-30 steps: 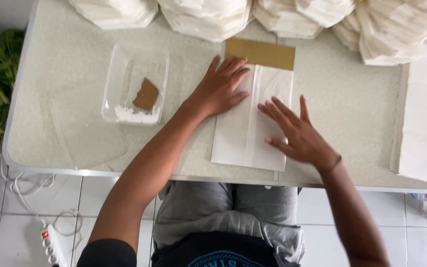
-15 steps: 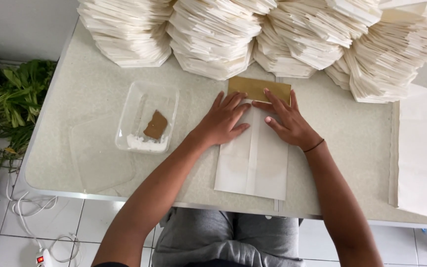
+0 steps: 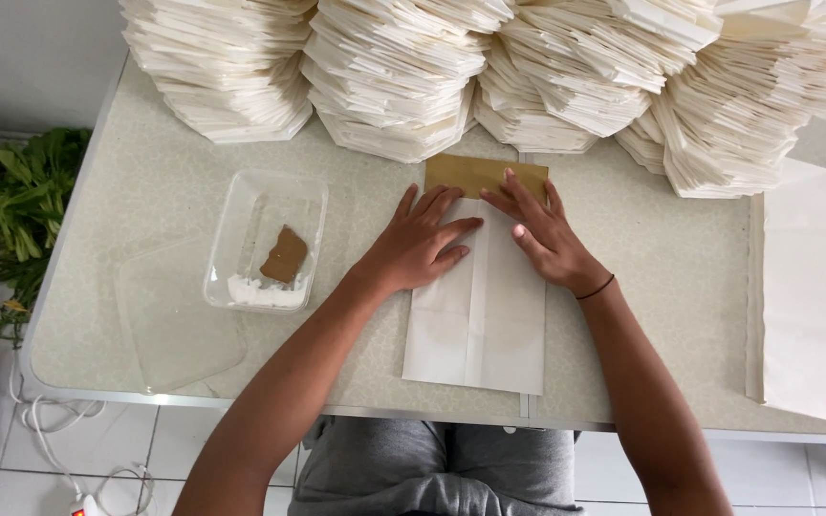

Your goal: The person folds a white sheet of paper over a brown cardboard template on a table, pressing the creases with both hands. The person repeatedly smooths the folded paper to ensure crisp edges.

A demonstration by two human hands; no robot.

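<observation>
Tall stacks of folded white paper bags point(image 3: 403, 76) crowded the far edge of the speckled desk point(image 3: 145, 172), with a large white sheet point(image 3: 815, 296) lying at its right edge, as a seated person worked a single flat white paper bag point(image 3: 475, 315) at the middle of the near edge. Both hands lay open and flat, gripping nothing — the left hand point(image 3: 418, 247) pressed on the bag's upper left, the right hand point(image 3: 542, 234) across its top, fingertips reaching the brown flap point(image 3: 475, 174). The bag looked light, thin and easily creased, best held down by the palms and lifted by an edge. Toward the left edge sat a clear plastic tray point(image 3: 265, 239) holding white paste and a brown scrap of card point(image 3: 285, 254) — its lid point(image 3: 174, 325) beside it.
</observation>
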